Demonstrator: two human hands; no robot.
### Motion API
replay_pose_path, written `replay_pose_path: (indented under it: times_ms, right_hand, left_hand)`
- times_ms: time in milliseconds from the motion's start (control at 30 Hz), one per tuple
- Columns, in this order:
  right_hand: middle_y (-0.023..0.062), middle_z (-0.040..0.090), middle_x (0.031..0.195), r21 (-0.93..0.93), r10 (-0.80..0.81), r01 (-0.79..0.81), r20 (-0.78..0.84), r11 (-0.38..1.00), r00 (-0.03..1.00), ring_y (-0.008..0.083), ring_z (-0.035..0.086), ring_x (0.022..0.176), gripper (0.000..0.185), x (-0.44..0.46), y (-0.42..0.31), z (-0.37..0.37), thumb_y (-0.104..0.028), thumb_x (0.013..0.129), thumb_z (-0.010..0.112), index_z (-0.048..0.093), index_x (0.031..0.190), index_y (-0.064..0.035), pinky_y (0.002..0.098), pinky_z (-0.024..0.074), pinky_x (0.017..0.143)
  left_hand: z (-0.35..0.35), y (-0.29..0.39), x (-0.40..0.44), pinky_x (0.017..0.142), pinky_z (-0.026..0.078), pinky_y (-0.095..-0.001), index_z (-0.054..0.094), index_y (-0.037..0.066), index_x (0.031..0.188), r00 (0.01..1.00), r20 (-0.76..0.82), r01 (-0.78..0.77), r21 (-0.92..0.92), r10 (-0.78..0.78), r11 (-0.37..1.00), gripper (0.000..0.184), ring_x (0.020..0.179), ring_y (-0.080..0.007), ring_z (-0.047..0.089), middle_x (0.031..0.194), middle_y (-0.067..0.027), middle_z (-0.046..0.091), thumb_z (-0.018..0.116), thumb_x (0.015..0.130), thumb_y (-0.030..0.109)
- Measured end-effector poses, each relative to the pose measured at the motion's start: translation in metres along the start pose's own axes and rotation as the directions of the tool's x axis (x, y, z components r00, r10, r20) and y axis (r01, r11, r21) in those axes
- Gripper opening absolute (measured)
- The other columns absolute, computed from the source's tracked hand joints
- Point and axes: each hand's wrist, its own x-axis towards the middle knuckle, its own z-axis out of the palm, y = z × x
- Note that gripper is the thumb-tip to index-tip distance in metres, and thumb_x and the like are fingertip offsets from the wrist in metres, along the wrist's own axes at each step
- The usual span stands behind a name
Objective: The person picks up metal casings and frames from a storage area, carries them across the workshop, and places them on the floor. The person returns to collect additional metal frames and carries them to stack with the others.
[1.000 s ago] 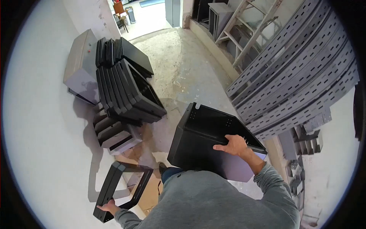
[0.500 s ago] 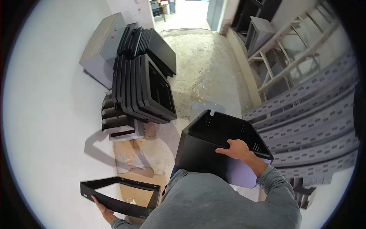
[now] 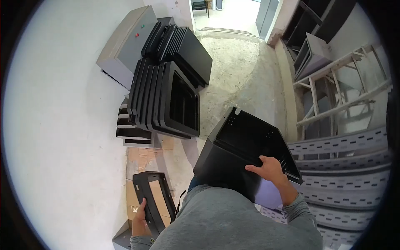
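Observation:
My left hand (image 3: 140,217) grips one side of a black rectangular frame (image 3: 144,198), which hangs tilted at my left with a large opening through it. Held against my body is a black metal box (image 3: 233,156) with an open top and small holes in its inner walls. My right hand (image 3: 271,170) is closed over the near edge of that box, the thumb on its outer face and the other fingers hidden inside.
Along the left wall stand stacked black frames (image 3: 160,98), black panels (image 3: 189,54) and a grey cabinet (image 3: 125,46). A wooden ladder (image 3: 333,91) and stacked slotted grey panels (image 3: 350,179) line the right. Bare concrete floor (image 3: 233,62) leads to a doorway (image 3: 227,16). Cardboard (image 3: 132,189) lies below the frame.
The black frame in my left hand has swung from lying sideways to a steeper tilt and shifted right. The view has turned left; my right hand keeps its place on the box.

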Motion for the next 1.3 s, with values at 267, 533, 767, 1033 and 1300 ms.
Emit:
replay_pose_path:
  times_ms: [267, 533, 767, 1033, 1300]
  right_hand:
    - [0.0189, 0.067, 0.078, -0.05, -0.166, 0.166, 0.017, 0.985, 0.986, 0.0348, 0.068, 0.081, 0.08, 0.102, 0.105, -0.094, -0.077, 0.069, 0.059, 0.067, 0.09, 0.0003, 0.0415, 0.0533, 0.074]
    - [0.0171, 0.069, 0.084, -0.164, -0.262, 0.292, 0.184, 0.942, 0.947, 0.0329, 0.068, 0.085, 0.077, 0.185, 0.155, -0.183, -0.075, 0.071, 0.058, 0.068, 0.093, -0.0019, 0.0421, 0.053, 0.077]
    - [0.0176, 0.068, 0.087, -0.199, -0.259, 0.317, 0.271, 0.927, 0.927, 0.0338, 0.067, 0.088, 0.078, 0.301, 0.183, -0.24, -0.074, 0.071, 0.059, 0.066, 0.098, -0.0011, 0.0413, 0.0527, 0.079]
    - [0.019, 0.068, 0.088, -0.203, -0.295, 0.354, 0.272, 0.913, 0.916, 0.0353, 0.067, 0.087, 0.08, 0.429, 0.185, -0.329, -0.074, 0.071, 0.06, 0.065, 0.099, 0.0002, 0.0407, 0.0526, 0.078]
    - [0.0207, 0.065, 0.076, -0.211, -0.374, 0.425, 0.245, 0.88, 0.895, 0.036, 0.066, 0.078, 0.08, 0.564, 0.189, -0.423, -0.077, 0.07, 0.059, 0.062, 0.089, 0.001, 0.0422, 0.0521, 0.07]
  left_hand:
    - [0.162, -0.035, -0.001, 0.078, 0.056, -0.0338, 0.06, 0.004, 0.118, 0.995, 0.0, -0.102, -0.007, 0.102, 0.995, 0.052, 0.087, -0.0215, 0.068, 0.103, -0.0094, 0.068, 0.062, 0.088, 0.046]
    - [0.308, -0.064, 0.002, 0.086, 0.054, -0.0409, 0.055, 0.003, 0.124, 0.992, 0.019, -0.122, -0.162, 0.127, 0.979, 0.058, 0.098, -0.0269, 0.065, 0.112, -0.0126, 0.065, 0.065, 0.086, 0.045]
    - [0.439, -0.032, 0.019, 0.088, 0.053, -0.0426, 0.053, 0.001, 0.126, 0.994, 0.011, -0.11, -0.163, 0.113, 0.981, 0.062, 0.1, -0.0278, 0.064, 0.114, -0.0145, 0.064, 0.06, 0.088, 0.049]
    - [0.566, 0.051, 0.057, 0.086, 0.054, -0.0412, 0.052, 0.0, 0.126, 1.0, -0.002, 0.022, -0.173, -0.022, 0.985, 0.063, 0.096, -0.0275, 0.065, 0.11, -0.0144, 0.065, 0.058, 0.089, 0.05]
    - [0.691, 0.147, 0.086, 0.085, 0.055, -0.0418, 0.051, -0.003, 0.125, 0.997, -0.066, -0.047, -0.186, 0.035, 0.982, 0.061, 0.097, -0.0284, 0.065, 0.11, -0.0168, 0.064, 0.059, 0.09, 0.047]
